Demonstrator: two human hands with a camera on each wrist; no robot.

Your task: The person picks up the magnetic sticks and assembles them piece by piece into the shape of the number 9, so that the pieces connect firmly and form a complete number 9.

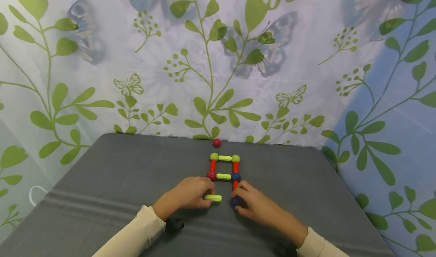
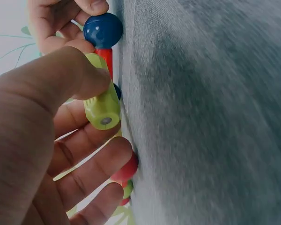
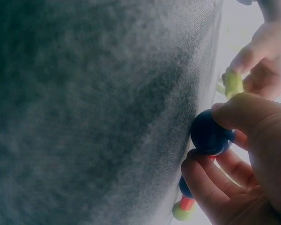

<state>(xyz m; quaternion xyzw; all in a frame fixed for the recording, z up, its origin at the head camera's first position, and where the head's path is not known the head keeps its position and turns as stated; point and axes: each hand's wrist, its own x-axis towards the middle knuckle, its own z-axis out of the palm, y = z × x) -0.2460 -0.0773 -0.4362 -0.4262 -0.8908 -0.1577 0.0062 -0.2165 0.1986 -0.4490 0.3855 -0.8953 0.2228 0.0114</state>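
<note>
My left hand [image 1: 195, 192] pinches a yellow-green magnetic rod [image 1: 214, 198] between thumb and index finger; a metal disc shows in its end [image 2: 106, 121]. Facing it, my right hand [image 1: 256, 204] holds a dark blue ball [image 3: 207, 133] with thumb and fingertips. A red rod [image 1: 235, 185] runs from that ball to another blue ball [image 1: 236, 176], a corner of a flat square. The square's other corners are a red ball [image 1: 211, 175] and two yellow-green balls [image 1: 214, 157]. Yellow-green rods [image 1: 223, 176] and red rods [image 1: 236, 167] form its sides.
A loose red ball [image 1: 217, 142] lies near the back edge of the grey cloth-covered table [image 1: 153, 162]. Behind the table hangs a white curtain [image 1: 153, 60] printed with leaves and butterflies. A white loop [image 1: 34, 194] shows at the left edge.
</note>
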